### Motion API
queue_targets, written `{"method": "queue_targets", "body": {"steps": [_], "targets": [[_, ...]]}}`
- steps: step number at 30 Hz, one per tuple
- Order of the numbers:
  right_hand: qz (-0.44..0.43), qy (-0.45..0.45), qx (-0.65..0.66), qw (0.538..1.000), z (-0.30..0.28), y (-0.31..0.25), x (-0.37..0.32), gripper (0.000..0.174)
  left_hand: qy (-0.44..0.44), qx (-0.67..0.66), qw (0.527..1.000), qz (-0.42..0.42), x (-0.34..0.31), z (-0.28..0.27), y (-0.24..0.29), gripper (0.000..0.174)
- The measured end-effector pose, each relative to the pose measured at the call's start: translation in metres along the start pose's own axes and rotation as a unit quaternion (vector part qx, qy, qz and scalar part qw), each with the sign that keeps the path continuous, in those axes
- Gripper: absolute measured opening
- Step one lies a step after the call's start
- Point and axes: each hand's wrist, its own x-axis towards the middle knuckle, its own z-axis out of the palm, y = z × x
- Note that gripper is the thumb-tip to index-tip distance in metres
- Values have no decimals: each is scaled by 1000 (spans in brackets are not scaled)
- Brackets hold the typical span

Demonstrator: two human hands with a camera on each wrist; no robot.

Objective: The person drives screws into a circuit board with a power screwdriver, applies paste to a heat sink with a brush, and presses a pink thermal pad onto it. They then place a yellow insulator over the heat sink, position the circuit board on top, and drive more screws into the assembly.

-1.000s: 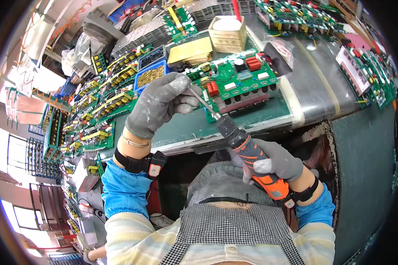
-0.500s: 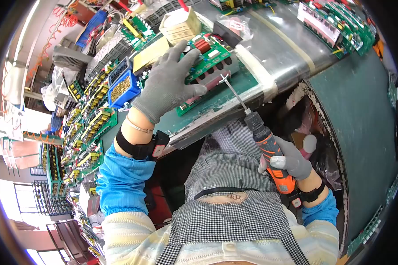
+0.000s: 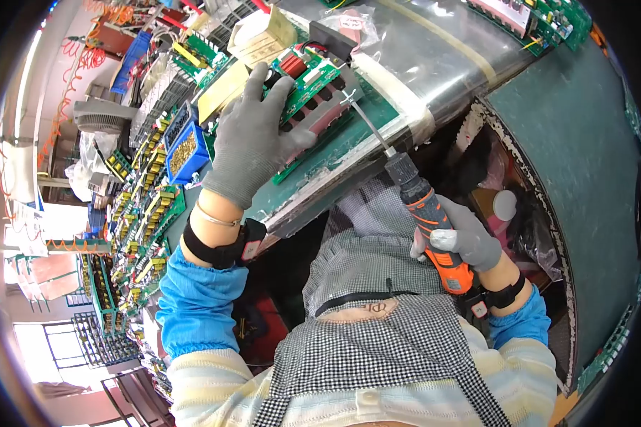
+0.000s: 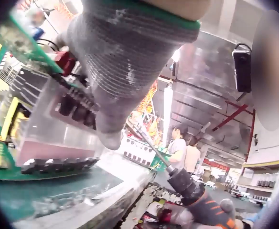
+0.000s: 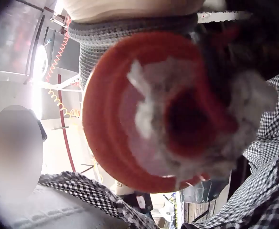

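My right hand (image 3: pixel 471 238), in a grey glove, grips an orange and black electric screwdriver (image 3: pixel 424 206). Its long bit (image 3: pixel 370 125) points up and left, with a small silver cross-shaped piece (image 3: pixel 347 98) at the tip. That tip overlaps the front side of a green circuit board (image 3: pixel 312 87) in the head view. Over the board's left part lies my gloved left hand (image 3: pixel 249 146), fingers straight and spread, thumb (image 4: pixel 109 125) out along the front side. The screwdriver's round orange rear end (image 5: pixel 99 121) fills the middle of the right wrist view.
A blue bin (image 3: pixel 186 158) of small brass-coloured parts stands left of the board, beside yellow sheets (image 3: pixel 219 92) and a wooden box (image 3: pixel 263 35). Many more boards (image 3: pixel 146 235) line the left. The bench edge (image 3: pixel 320 181) runs just before my hands; another board (image 3: pixel 502 14) sits far right.
My left hand has left the bit's tip, where its fingers were closed, and spread over the board. The screwdriver has swung from pointing at that hand toward the board's front side. The head view has shifted.
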Motion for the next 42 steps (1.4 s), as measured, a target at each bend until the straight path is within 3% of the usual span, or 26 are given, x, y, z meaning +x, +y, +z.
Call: {"method": "queue_targets", "body": {"steps": [3,6,10,21,24,25,28,32,33,42], "targets": [[-24,19,31,999,-5,6,-7,65,58,65,994,59,19,-16,13,73],[-41,41,44,997,-8,3,-13,63,-16,-58,992,-110,41,0,30,65],[-40,57,37,997,-16,3,-16,63,10,-43,991,-124,45,2,40,65],[-12,23,25,999,-19,2,0,68,21,-2,996,-85,44,11,40,76],[-7,1,6,1000,-15,0,-1,68,-8,-153,988,-38,32,-5,21,84],[-3,-8,1,1000,-15,2,-1,67,-54,-134,989,-32,29,-9,15,90],[7,-29,-19,999,-14,8,2,63,-20,29,999,9,9,-4,12,90],[14,-47,-27,998,-10,12,15,60,-76,-83,993,-46,8,-3,13,81],[17,-51,-22,998,-8,12,17,59,-36,-79,996,-24,7,4,8,75],[35,-56,-57,996,2,-8,29,53,-14,-88,996,-1,4,7,3,71]]}}
